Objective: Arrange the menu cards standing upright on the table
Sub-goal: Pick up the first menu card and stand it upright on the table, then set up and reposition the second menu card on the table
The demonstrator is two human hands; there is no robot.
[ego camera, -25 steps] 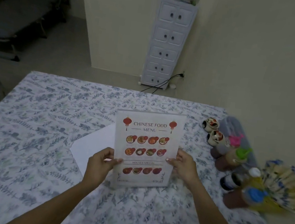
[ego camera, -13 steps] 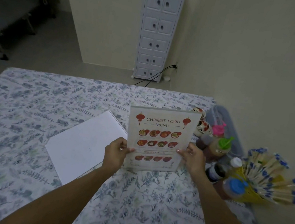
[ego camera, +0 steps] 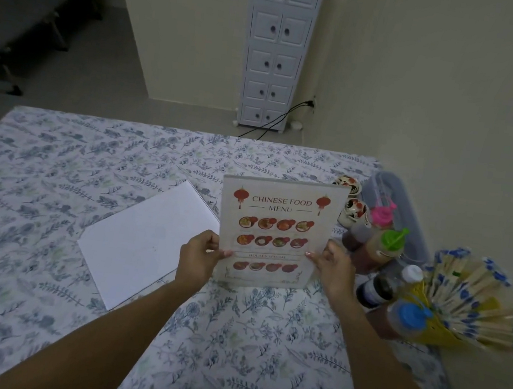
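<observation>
A "Chinese Food Menu" card (ego camera: 278, 230) in a clear stand is upright, its bottom edge at the floral tablecloth (ego camera: 50, 198). My left hand (ego camera: 198, 257) grips its left edge and my right hand (ego camera: 333, 269) grips its right edge, thumbs on the front. A blank white card (ego camera: 143, 241) lies flat on the table just left of the menu, partly behind my left hand.
Sauce bottles with pink (ego camera: 383, 212), green (ego camera: 390, 239), white (ego camera: 412, 274) and blue (ego camera: 411, 315) caps crowd the right edge, beside a holder of chopsticks (ego camera: 477, 301) and small painted cups (ego camera: 355, 208). A white drawer cabinet (ego camera: 277, 49) stands against the wall beyond the table.
The menu card, held in both hands, has shifted to the right, closer to the bottles. More of the flat white card is uncovered on the left.
</observation>
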